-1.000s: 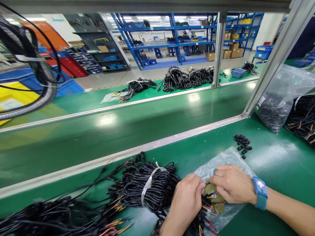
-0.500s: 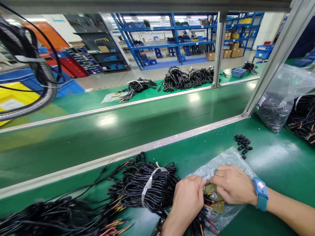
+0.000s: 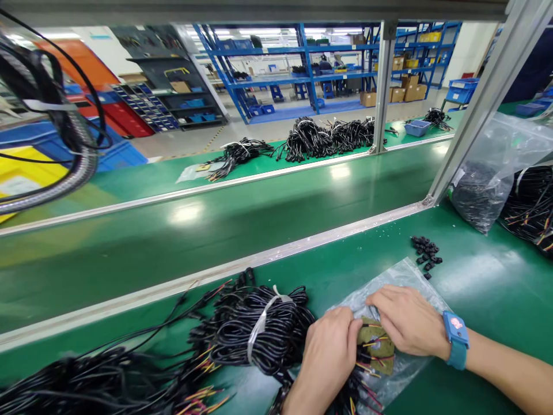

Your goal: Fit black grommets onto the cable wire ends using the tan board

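My left hand [image 3: 329, 353] is closed, its thumb pressed against the curled fingers. From it stick out the ends of a black cable [image 3: 365, 326], over a yellow-brown pad [image 3: 386, 365] that looks like a damp sponge. My right hand [image 3: 410, 320], with a blue wrist strap [image 3: 457, 340], is bent just above the pad's right edge; whatever its fingertips pinch is hidden. Under the pad lies a clear plastic bag [image 3: 406, 278]. Coiled black cable [image 3: 263, 328], tied with a white band, lies left of my left hand. Red and yellow wire ends [image 3: 203, 397] fan out below it.
Small black caps [image 3: 427, 251] lie beyond the bag. A filled plastic bag [image 3: 479, 193] and more cables [image 3: 533, 210] stand at the right, beside a metal post [image 3: 470, 109]. A metal rail [image 3: 302, 245] borders the bench; further cable bundles [image 3: 309, 141] lie across the belt.
My right hand has drawn slightly back from my left hand, its fingers lifting and uncovering more of the pad and wire ends. My left hand stays nearly in place.
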Demonstrator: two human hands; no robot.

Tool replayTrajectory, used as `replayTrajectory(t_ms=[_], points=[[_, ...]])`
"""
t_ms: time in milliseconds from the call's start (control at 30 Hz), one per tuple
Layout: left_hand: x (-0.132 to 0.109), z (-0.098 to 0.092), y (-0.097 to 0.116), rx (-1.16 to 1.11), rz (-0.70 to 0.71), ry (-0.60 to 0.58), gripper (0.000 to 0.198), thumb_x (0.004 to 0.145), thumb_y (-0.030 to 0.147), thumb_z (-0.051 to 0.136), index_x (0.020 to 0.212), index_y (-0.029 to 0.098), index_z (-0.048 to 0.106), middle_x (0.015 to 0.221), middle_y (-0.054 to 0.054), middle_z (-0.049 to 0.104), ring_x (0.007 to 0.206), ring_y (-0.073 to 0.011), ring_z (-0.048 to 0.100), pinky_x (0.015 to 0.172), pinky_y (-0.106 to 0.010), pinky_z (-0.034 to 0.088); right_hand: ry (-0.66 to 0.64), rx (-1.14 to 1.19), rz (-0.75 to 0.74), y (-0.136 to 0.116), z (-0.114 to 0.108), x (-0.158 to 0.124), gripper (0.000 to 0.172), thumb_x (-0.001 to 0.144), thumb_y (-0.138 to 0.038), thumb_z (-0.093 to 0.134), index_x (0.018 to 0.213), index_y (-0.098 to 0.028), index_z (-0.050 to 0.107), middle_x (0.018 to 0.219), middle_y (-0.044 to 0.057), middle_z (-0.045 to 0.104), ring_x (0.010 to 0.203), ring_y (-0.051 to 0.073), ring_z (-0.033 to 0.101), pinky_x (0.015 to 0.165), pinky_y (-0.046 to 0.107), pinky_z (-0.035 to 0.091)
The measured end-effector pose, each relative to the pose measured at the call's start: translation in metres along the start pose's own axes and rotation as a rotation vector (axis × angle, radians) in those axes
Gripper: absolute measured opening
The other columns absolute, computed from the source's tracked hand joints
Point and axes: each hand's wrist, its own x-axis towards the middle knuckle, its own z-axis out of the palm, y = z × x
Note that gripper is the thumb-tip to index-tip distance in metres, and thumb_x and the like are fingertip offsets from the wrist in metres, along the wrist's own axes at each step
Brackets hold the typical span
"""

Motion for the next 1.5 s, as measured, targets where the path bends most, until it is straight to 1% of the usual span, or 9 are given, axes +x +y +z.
replayTrajectory(t_ms=[267, 367, 500, 667, 800, 967, 1200, 1333, 1500], points=[[-0.003, 0.002, -0.005, -0.178, 0.025, 0.010, 0.020, 0.095, 0.015, 0.050, 0.077, 0.022, 0.044, 0.075, -0.001, 0.057, 0.071, -0.0203, 0.057, 0.062, -0.029, 0.035, -0.017, 0.003, 0.012, -0.001, 0.000, 0.000, 0.026, 0.093, -0.013, 0.041, 0.112, -0.020, 0.057, 0.096, 0.006, 0.064, 0.090, 0.024, 0.058, 0.077, 0.037, 0.042], [-0.004, 0.001, -0.007, -0.229, 0.056, -0.005, 0.019, 0.095, 0.013, 0.047, 0.079, 0.022, 0.044, 0.078, -0.001, 0.056, 0.074, -0.0204, 0.055, 0.064, -0.030, 0.036, -0.008, 0.015, 0.007, -0.001, -0.001, 0.000, 0.027, 0.091, -0.012, 0.040, 0.111, -0.019, 0.057, 0.097, 0.007, 0.063, 0.090, 0.025, 0.058, 0.077, 0.038, 0.043], [-0.006, 0.000, -0.009, -0.264, 0.085, -0.016, 0.016, 0.095, 0.012, 0.045, 0.083, 0.022, 0.045, 0.081, -0.001, 0.056, 0.077, -0.0209, 0.054, 0.068, -0.031, 0.038, 0.033, 0.088, -0.002, -0.001, -0.001, -0.001, 0.031, 0.086, -0.009, 0.039, 0.112, -0.018, 0.054, 0.102, 0.008, 0.062, 0.095, 0.026, 0.058, 0.082, 0.040, 0.046], [-0.006, -0.001, -0.008, -0.268, 0.077, -0.018, 0.015, 0.094, 0.012, 0.046, 0.083, 0.022, 0.045, 0.082, -0.001, 0.056, 0.078, -0.0212, 0.054, 0.068, -0.031, 0.039, 0.077, 0.197, 0.031, 0.001, 0.002, -0.002, 0.037, 0.084, -0.003, 0.037, 0.116, -0.017, 0.050, 0.107, 0.010, 0.058, 0.102, 0.026, 0.057, 0.089, 0.042, 0.049], [-0.006, -0.003, -0.007, -0.277, 0.072, -0.030, 0.015, 0.092, 0.010, 0.047, 0.083, 0.022, 0.046, 0.083, -0.001, 0.056, 0.079, -0.0212, 0.055, 0.068, -0.031, 0.039, 0.099, 0.189, 0.042, 0.003, 0.006, -0.001, 0.043, 0.085, -0.001, 0.036, 0.124, -0.017, 0.047, 0.112, 0.011, 0.056, 0.103, 0.026, 0.057, 0.090, 0.045, 0.050], [-0.006, -0.003, -0.007, -0.290, 0.095, -0.014, 0.015, 0.091, 0.008, 0.047, 0.083, 0.022, 0.047, 0.084, -0.001, 0.057, 0.079, -0.0209, 0.055, 0.068, -0.030, 0.039, 0.097, 0.168, 0.025, 0.005, 0.009, 0.000, 0.041, 0.087, -0.001, 0.036, 0.123, -0.017, 0.047, 0.111, 0.011, 0.057, 0.101, 0.027, 0.058, 0.087, 0.046, 0.052], [-0.006, -0.002, -0.006, -0.281, 0.063, 0.015, 0.016, 0.091, 0.010, 0.049, 0.080, 0.021, 0.049, 0.079, -0.002, 0.059, 0.076, -0.0206, 0.056, 0.066, -0.030, 0.038, 0.085, 0.162, 0.023, 0.006, 0.010, 0.003, 0.039, 0.091, 0.000, 0.035, 0.123, -0.018, 0.048, 0.109, 0.010, 0.057, 0.097, 0.025, 0.060, 0.085, 0.042, 0.053], [-0.005, -0.002, -0.006, -0.228, 0.051, 0.023, 0.018, 0.094, 0.014, 0.048, 0.078, 0.021, 0.050, 0.076, -0.002, 0.062, 0.070, -0.0198, 0.057, 0.063, -0.030, 0.035, 0.076, 0.135, 0.009, 0.007, 0.010, 0.002, 0.038, 0.094, 0.000, 0.037, 0.125, -0.019, 0.049, 0.111, 0.010, 0.059, 0.098, 0.025, 0.060, 0.085, 0.041, 0.053], [-0.003, -0.001, -0.006, -0.137, 0.051, 0.006, 0.027, 0.098, 0.018, 0.045, 0.071, 0.022, 0.048, 0.071, -0.002, 0.063, 0.064, -0.0187, 0.058, 0.059, -0.031, 0.030, 0.080, 0.115, -0.010, 0.006, 0.010, 0.001, 0.037, 0.094, -0.001, 0.038, 0.125, -0.018, 0.050, 0.112, 0.010, 0.060, 0.101, 0.026, 0.061, 0.086, 0.043, 0.053]])
